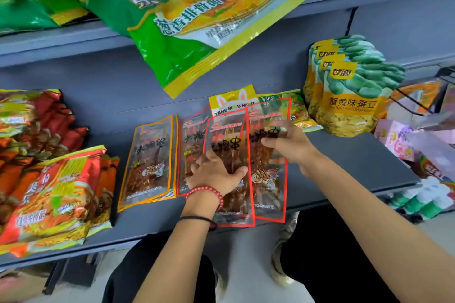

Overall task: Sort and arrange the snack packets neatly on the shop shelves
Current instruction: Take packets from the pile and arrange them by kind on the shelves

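Note:
Several long clear packets of skewer snacks lie side by side on the grey shelf (344,155). Two orange-edged packets (147,162) lie at the left. Red-edged packets sit in the middle. My left hand (214,172) grips the front red-edged packet (229,204) at its middle, thumb round its right edge. My right hand (288,142) holds the rightmost red-edged packet (269,192) near its top, fingers curled over it. A further red-edged packet (190,135) lies partly under my left hand.
Yellow broad-bean pouches (352,96) stand at the right. A yellow bunny packet (231,102) leans behind the skewers. Red noodle packs (56,192) pile at the left. A green noodle bag (197,32) hangs over the upper shelf edge. Pink boxes (403,145) sit far right.

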